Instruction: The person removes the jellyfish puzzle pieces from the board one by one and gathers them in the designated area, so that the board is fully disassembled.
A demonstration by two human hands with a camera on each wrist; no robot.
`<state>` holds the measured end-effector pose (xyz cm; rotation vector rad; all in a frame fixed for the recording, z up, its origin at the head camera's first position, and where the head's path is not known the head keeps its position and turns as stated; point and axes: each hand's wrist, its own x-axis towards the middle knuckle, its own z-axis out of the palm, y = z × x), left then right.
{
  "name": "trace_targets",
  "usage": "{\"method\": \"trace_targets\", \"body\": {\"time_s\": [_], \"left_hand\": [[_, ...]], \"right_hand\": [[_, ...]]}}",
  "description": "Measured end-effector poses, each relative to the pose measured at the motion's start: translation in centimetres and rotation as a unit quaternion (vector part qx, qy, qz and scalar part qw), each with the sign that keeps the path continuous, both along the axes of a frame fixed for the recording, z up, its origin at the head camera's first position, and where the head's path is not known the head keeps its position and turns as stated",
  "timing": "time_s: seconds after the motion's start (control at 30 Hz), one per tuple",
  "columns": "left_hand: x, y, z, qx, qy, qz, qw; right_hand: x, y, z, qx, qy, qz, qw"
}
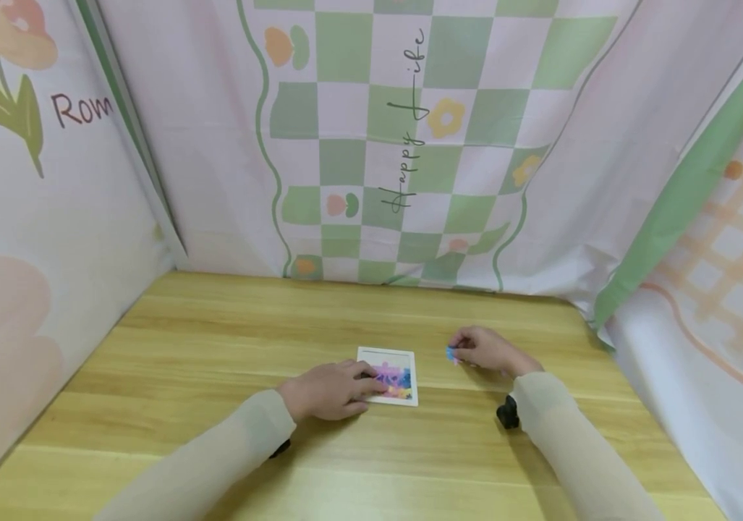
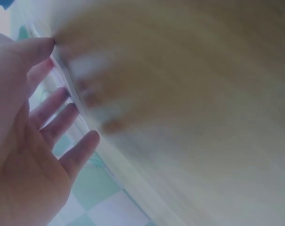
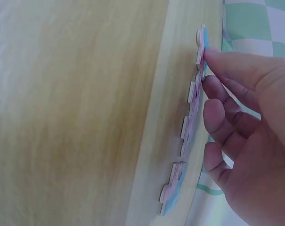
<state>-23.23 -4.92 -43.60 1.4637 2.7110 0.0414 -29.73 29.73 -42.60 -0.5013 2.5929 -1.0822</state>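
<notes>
A small square jigsaw puzzle (image 1: 402, 383) in pink, blue and yellow sits inside a white-rimmed tray (image 1: 414, 380) on the table. My left hand (image 1: 328, 392) rests across the tray's left side, fingers spread and mostly straight, covering part of the picture. In the left wrist view that hand (image 2: 36, 141) meets the tray's edge with its fingertips. To the right of the tray, my right hand (image 1: 491, 351) pinches a blue-and-pink puzzle piece (image 1: 451, 353) between thumb and finger. The right wrist view shows this puzzle piece (image 3: 201, 49) held near the tabletop.
More loose puzzle pieces (image 3: 191, 113) lie on the table under the right hand, including a pink-and-blue one (image 3: 173, 188). The wooden table (image 1: 215, 333) is bordered by a checked curtain (image 1: 397, 108) behind and printed cloths at both sides.
</notes>
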Motion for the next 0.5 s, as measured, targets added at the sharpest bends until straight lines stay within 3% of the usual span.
{"method": "trace_targets", "body": {"time_s": [0.3,0.5], "left_hand": [[0.07,0.38,0.12,0.024,0.003,-0.002,0.9997],[-0.13,0.91,0.06,0.028,0.029,-0.011,0.9991]], "right_hand": [[0.09,0.14,0.09,0.006,0.012,0.0,0.9999],[0.32,-0.12,0.54,0.005,0.016,0.011,0.9998]]}}
